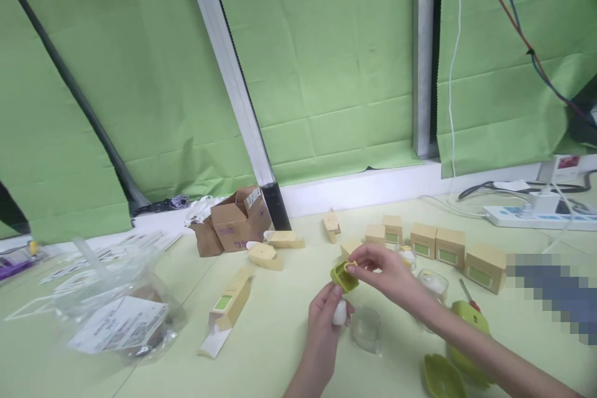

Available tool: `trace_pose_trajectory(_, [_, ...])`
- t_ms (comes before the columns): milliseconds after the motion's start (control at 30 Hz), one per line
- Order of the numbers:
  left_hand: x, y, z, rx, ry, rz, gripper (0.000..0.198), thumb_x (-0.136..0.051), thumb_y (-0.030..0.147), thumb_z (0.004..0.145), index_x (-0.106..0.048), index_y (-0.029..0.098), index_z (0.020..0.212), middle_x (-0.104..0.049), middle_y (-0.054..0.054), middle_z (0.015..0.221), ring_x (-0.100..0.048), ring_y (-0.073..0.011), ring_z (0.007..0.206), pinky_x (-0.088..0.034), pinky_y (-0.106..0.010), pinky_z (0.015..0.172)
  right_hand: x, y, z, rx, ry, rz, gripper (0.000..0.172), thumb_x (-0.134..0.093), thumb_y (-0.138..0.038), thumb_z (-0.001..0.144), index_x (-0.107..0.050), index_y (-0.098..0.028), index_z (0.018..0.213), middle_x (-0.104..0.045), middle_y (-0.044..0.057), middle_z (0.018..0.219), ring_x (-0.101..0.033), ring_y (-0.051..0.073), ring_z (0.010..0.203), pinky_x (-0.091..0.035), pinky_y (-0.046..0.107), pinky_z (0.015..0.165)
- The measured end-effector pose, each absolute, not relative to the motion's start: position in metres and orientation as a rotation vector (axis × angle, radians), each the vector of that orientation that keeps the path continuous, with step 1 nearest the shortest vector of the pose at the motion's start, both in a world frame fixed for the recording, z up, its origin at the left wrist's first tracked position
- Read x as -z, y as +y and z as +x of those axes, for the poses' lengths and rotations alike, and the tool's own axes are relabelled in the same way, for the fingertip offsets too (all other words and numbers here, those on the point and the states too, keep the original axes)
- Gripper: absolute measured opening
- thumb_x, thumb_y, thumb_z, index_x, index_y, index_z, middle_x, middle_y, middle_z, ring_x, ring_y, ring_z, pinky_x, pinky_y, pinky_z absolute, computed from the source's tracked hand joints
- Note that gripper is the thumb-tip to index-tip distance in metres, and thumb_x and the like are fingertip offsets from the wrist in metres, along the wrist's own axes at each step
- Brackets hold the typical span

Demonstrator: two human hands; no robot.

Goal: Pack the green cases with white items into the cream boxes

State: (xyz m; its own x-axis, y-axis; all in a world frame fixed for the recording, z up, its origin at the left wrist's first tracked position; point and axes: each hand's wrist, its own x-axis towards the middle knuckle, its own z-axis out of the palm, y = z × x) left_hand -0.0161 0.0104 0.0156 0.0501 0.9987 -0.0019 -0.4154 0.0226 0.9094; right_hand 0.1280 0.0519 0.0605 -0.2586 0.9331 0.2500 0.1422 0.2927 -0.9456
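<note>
Before me, my left hand [326,314] is closed, with a white rounded piece [340,312] in its fingers. Its thumb presses the lower edge of a small green square cup [344,278], tilted so its hollow side shows. My right hand [377,266] pinches a thin yellow ring-like part [349,266] at the rim of that cup. Whether the ring is seated in the cup or loose, I cannot tell. Just below the hands, a clear plastic container [366,329] sits on the table.
Larger green parts [466,336] and a screwdriver [470,296] lie right. Small cardboard boxes [450,247] and clear containers [433,285] stand behind my right forearm. An opened yellow box [232,301], brown carton [240,221] and plastic bag [125,317] are left; a power strip [513,216] is back right.
</note>
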Motion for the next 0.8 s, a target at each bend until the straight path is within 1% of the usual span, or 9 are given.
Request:
trace_pose_trajectory(100, [-0.016,0.010,-0.015,-1.332,0.855,0.922,0.027,-0.062,0.037,0.077,-0.065,0.017,0.096,-0.054,-0.001,0.078,-0.046,-0.0077,0.059,-0.033,-0.020,0.053,-0.057,0.047,0.125,-0.816,-1.811,-1.089,0.014,-0.061,-0.034,0.076,-0.065,-0.021,0.077,-0.068,0.003,0.079,-0.058,0.020,0.075,-0.046,0.034,0.067])
trace_pose_trajectory(167, [-0.015,0.009,-0.014,-1.331,0.859,0.929,0.027,-0.061,0.036,0.078,-0.065,0.017,0.097,-0.052,-0.001,0.077,-0.045,-0.0076,0.059,-0.034,-0.020,0.053,-0.054,0.044,0.123,-0.698,-1.860,-1.102,0.013,-0.058,-0.032,0.079,-0.066,-0.022,0.076,-0.068,0.002,0.078,-0.057,0.021,0.079,-0.045,0.035,0.069])
trace_pose_trajectory(267, [-0.013,0.009,-0.014,-1.317,0.861,0.946,0.026,-0.060,0.036,0.079,-0.065,0.017,0.097,-0.051,0.000,0.074,-0.044,-0.0071,0.058,-0.033,-0.020,0.053,-0.051,0.041,0.121,-0.613,-1.851,-1.098,0.012,-0.056,-0.028,0.080,-0.067,-0.023,0.076,-0.068,0.001,0.077,-0.056,0.021,0.082,-0.045,0.035,0.072])
trace_pose_trajectory(400, [-0.013,0.010,-0.016,-1.304,0.875,1.003,0.026,-0.059,0.035,0.080,-0.065,0.018,0.098,-0.052,-0.001,0.077,-0.043,-0.0067,0.058,-0.033,-0.020,0.054,-0.052,0.039,0.121,-0.504,-1.921,-1.109,0.013,-0.056,-0.023,0.080,-0.067,-0.023,0.074,-0.069,0.002,0.075,-0.056,0.021,0.078,-0.045,0.034,0.068])
trace_pose_trajectory(500, [-0.014,0.010,-0.018,-1.302,0.914,1.058,0.025,-0.062,0.035,0.078,-0.065,0.016,0.094,-0.051,0.001,0.070,-0.042,-0.0075,0.058,-0.033,-0.020,0.055,-0.054,0.036,0.121,-0.424,-1.982,-1.125,0.015,-0.056,-0.018,0.079,-0.069,-0.023,0.074,-0.068,0.003,0.073,-0.055,0.021,0.077,-0.044,0.033,0.066])
trace_pose_trajectory(600, [-0.013,0.009,-0.019,-1.309,0.954,1.089,0.025,-0.065,0.035,0.074,-0.065,0.015,0.089,-0.050,0.002,0.063,-0.042,-0.0079,0.057,-0.032,-0.020,0.054,-0.054,0.033,0.121,-0.435,-1.992,-1.121,0.017,-0.055,-0.016,0.079,-0.068,-0.022,0.070,-0.068,0.001,0.072,-0.054,0.021,0.077,-0.043,0.032,0.068])
trace_pose_trajectory(667, [-0.011,0.009,-0.020,-1.294,0.966,1.112,0.025,-0.065,0.037,0.074,-0.064,0.015,0.084,-0.051,0.002,0.060,-0.043,-0.0085,0.056,-0.031,-0.021,0.053,-0.057,0.032,0.123,-0.512,-1.989,-1.104,0.018,-0.055,-0.020,0.081,-0.068,-0.023,0.069,-0.069,0.000,0.072,-0.053,0.021,0.078,-0.042,0.032,0.070])
trace_pose_trajectory(733, [-0.009,0.010,-0.019,-1.285,0.970,1.122,0.028,-0.060,0.042,0.077,-0.062,0.014,0.079,-0.052,0.001,0.057,-0.044,-0.0093,0.055,-0.030,-0.021,0.052,-0.061,0.032,0.126,-0.599,-2.003,-1.086,0.021,-0.053,-0.025,0.083,-0.068,-0.023,0.068,-0.069,0.000,0.071,-0.054,0.021,0.077,-0.042,0.033,0.072])
trace_pose_trajectory(800, [-0.007,0.010,-0.019,-1.264,0.965,1.119,0.032,-0.055,0.046,0.079,-0.061,0.014,0.078,-0.053,0.001,0.053,-0.043,-0.0096,0.051,-0.029,-0.022,0.051,-0.066,0.033,0.131,-0.675,-2.039,-1.065,0.025,-0.049,-0.027,0.084,-0.068,-0.023,0.069,-0.069,0.000,0.072,-0.055,0.020,0.076,-0.042,0.033,0.071])
